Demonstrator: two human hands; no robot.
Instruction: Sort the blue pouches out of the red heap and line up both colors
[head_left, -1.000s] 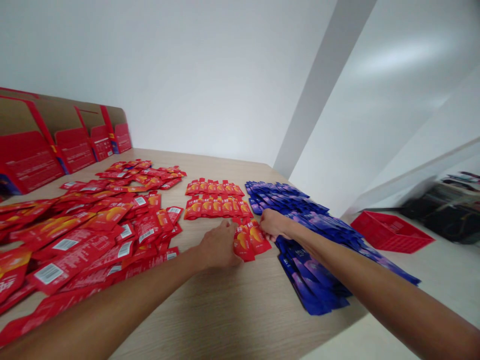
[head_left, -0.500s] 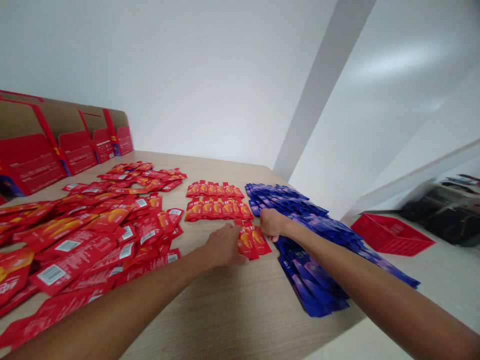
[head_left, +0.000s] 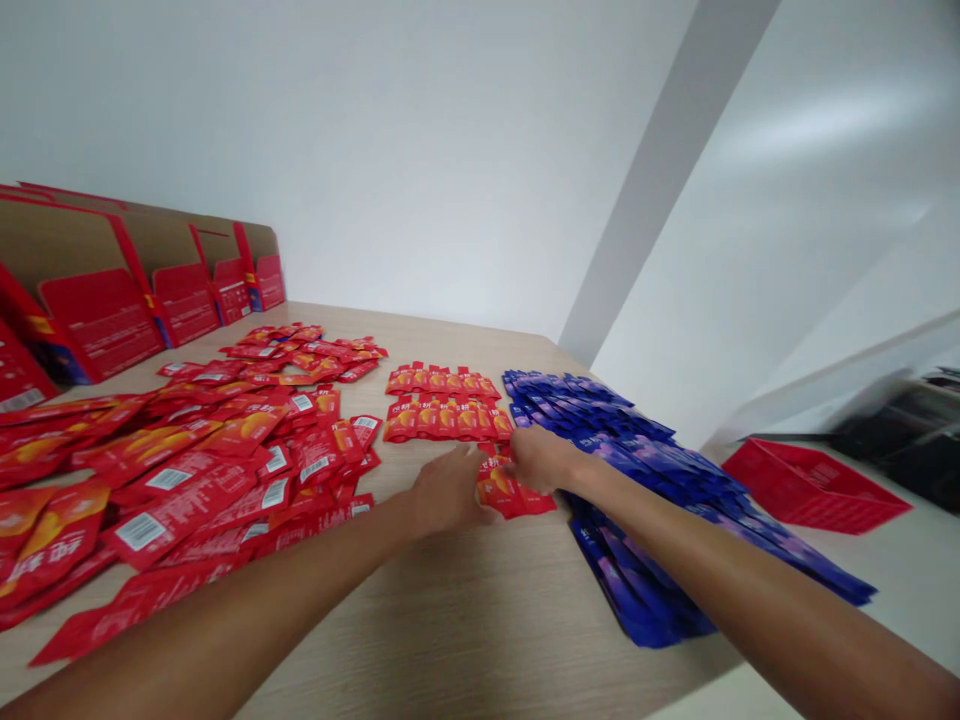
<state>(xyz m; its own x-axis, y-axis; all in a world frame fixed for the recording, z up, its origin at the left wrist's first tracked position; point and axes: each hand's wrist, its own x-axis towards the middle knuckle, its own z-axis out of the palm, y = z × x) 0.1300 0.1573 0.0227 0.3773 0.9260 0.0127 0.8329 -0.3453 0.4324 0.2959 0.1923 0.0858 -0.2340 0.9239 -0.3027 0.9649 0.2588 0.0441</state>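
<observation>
Fingers [head_left: 466, 462] of left hand [head_left: 442, 492] rest flat on the edge of a few red sachets [head_left: 510, 490], not curled; right hand [head_left: 538, 458] pinches same bunch from other side. Sachets lie on wood table [head_left: 465, 610], just below two neat red rows [head_left: 444, 402]. Blue packets [head_left: 645, 470] just to the right, loose red pile [head_left: 217, 460] left. Red boxes [head_left: 150, 300] far left, red basket [head_left: 814, 485] off table.

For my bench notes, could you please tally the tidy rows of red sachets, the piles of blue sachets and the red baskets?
Tidy rows of red foil sachets, one far and one near: 2
Pile of blue foil sachets: 1
Red plastic mesh basket: 1
Total: 4
</observation>
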